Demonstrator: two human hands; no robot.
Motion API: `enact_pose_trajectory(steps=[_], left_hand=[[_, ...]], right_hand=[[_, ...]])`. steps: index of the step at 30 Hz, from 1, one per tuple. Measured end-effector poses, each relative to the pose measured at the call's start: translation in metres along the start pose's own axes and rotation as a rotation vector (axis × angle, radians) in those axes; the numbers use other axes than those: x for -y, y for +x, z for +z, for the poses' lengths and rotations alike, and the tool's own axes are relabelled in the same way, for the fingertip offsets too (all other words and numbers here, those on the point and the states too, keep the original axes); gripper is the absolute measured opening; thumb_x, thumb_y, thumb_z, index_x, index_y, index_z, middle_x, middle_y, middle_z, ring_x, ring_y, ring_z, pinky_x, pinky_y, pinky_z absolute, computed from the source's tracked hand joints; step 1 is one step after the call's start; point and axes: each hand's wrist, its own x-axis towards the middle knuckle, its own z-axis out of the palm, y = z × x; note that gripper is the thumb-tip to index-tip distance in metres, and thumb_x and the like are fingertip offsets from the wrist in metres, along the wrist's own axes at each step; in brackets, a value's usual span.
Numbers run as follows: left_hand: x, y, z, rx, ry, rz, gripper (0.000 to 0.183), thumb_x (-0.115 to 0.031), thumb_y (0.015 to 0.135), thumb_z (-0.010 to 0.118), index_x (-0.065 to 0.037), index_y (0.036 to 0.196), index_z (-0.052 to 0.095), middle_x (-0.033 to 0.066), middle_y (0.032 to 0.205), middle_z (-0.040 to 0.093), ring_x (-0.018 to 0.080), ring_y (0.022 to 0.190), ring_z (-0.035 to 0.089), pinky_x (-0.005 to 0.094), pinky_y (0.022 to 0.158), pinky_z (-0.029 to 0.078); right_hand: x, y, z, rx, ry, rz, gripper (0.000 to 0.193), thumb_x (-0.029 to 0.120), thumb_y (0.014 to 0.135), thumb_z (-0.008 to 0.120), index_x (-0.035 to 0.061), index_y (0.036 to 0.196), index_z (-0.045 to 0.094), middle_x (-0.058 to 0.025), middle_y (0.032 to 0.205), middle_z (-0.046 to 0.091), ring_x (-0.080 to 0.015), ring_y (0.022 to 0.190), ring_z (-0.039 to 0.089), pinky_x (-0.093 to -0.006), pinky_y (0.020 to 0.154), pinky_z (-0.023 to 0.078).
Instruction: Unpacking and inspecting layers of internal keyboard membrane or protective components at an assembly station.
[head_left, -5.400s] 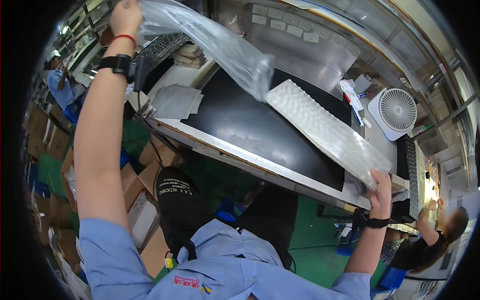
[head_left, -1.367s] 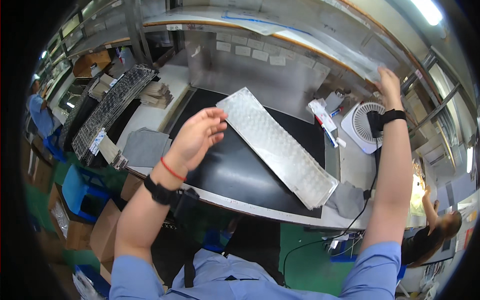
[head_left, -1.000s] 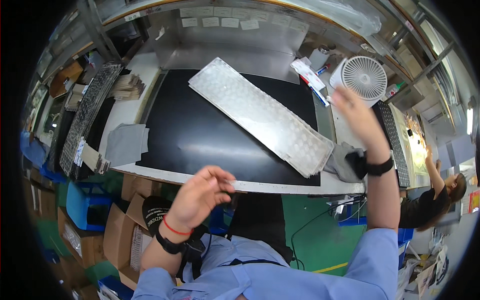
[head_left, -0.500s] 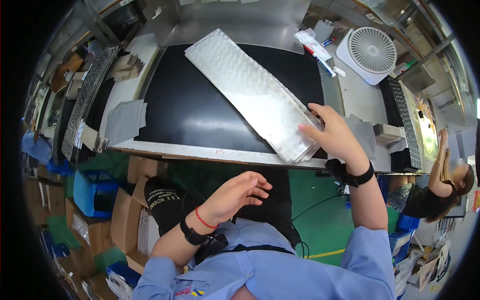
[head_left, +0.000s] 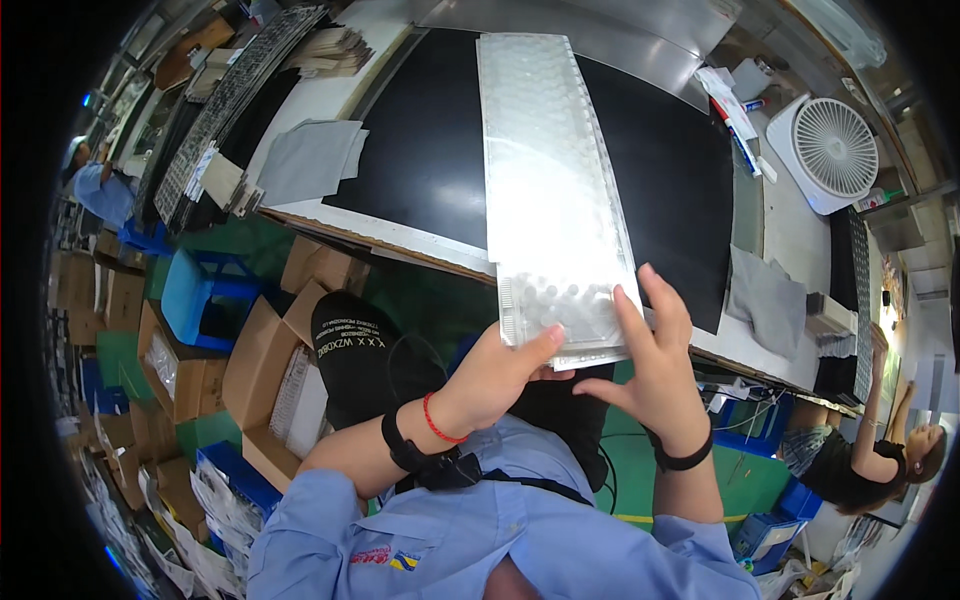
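Observation:
A long translucent plastic panel (head_left: 548, 180), seemingly several thin layers stacked, lies lengthwise over the black work mat (head_left: 420, 130). Its near end juts past the table's front edge and shows rows of round bumps. My left hand (head_left: 495, 375) grips the near left corner, thumb on top and the other fingers underneath. At the near right corner, my right hand (head_left: 655, 370) has its fingers spread; a fingertip rests on or just over the panel's edge, while the thumb stays apart from it.
Grey cloths (head_left: 310, 160) lie left of the mat, another cloth (head_left: 765, 300) right. A white fan (head_left: 825, 150) and pens (head_left: 735, 135) stand at the back right. Cardboard boxes (head_left: 240, 370) and a blue stool (head_left: 205, 295) sit on the floor at left. A co-worker (head_left: 860, 450) is at far right.
The panel has swung from a diagonal to nearly straight and come nearer to me. My left hand has risen and taken hold of its corner; my right hand's grip has loosened.

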Motion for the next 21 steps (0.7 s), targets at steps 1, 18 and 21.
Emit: enact_pose_trajectory(steps=[1,18,21], left_hand=[[-0.001,-0.003,0.0,-0.004,-0.001,0.003,0.037,-0.02,0.101,0.049,-0.004,0.134,0.044,0.0093,0.123,0.057,0.0191,0.107,0.06,0.0364,0.089,0.052],[0.007,-0.006,-0.015,0.426,0.062,0.074,0.086,-0.042,0.087,0.069,-0.004,0.146,0.019,0.0161,0.143,0.036,0.024,0.126,0.042,0.0349,0.099,0.042],[0.009,0.011,-0.003,0.534,-0.088,-0.003,0.089,-0.056,0.089,0.058,-0.006,0.15,0.016,0.0152,0.149,0.033,0.0257,0.135,0.036,0.0396,0.106,0.036]], right_hand=[[-0.002,-0.002,0.007,-0.01,-0.118,-0.082,0.082,0.019,0.06,0.085,0.0103,0.134,0.05,-0.0157,0.139,0.044,-0.0358,0.126,0.043,-0.0474,0.102,0.037],[-0.005,-0.041,0.007,-0.735,0.652,0.19,0.035,0.005,0.075,0.074,-0.006,0.107,0.063,-0.0171,0.103,0.069,-0.0291,0.095,0.067,-0.0377,0.088,0.051],[-0.009,-0.064,-0.007,-0.785,0.937,0.188,0.053,0.01,0.077,0.075,-0.0095,0.12,0.053,-0.0156,0.113,0.065,-0.0289,0.103,0.064,-0.0393,0.095,0.047]])
